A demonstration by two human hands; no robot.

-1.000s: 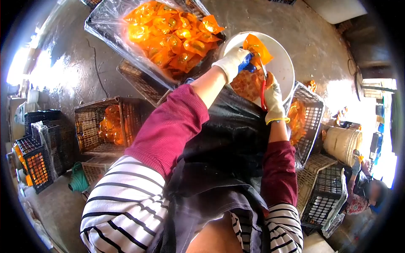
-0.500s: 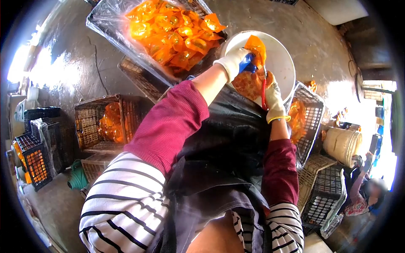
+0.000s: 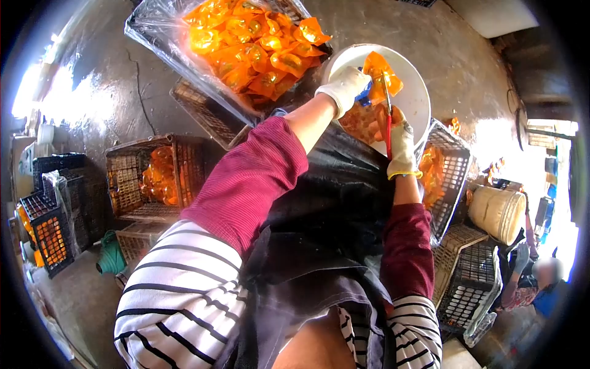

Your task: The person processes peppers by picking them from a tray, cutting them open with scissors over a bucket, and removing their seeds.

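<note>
My left hand (image 3: 348, 87), in a white glove with a blue palm, grips a translucent orange plastic packet (image 3: 376, 66) above a white bucket (image 3: 421, 92). My right hand (image 3: 402, 140), also gloved and with a yellow cuff, is closed round red-handled scissors (image 3: 388, 130). Their blades point up and lie across the packet; whether they are cutting into it I cannot tell. Inside the bucket, below my hands, lies a wet orange-pink mass (image 3: 358, 123).
Beyond my left arm stands a plastic-lined crate (image 3: 161, 44) heaped with orange packets (image 3: 258, 49). More crates (image 3: 126, 178) (image 3: 458, 150) flank me, holding orange packets. A cream bucket (image 3: 495, 212) and stacked crates (image 3: 470, 289) stand at right, near another person (image 3: 522, 286).
The orange packet has spread and tilted to the right, and the scissor blades now show across it. My left hand has shifted slightly. The other person at right has changed posture.
</note>
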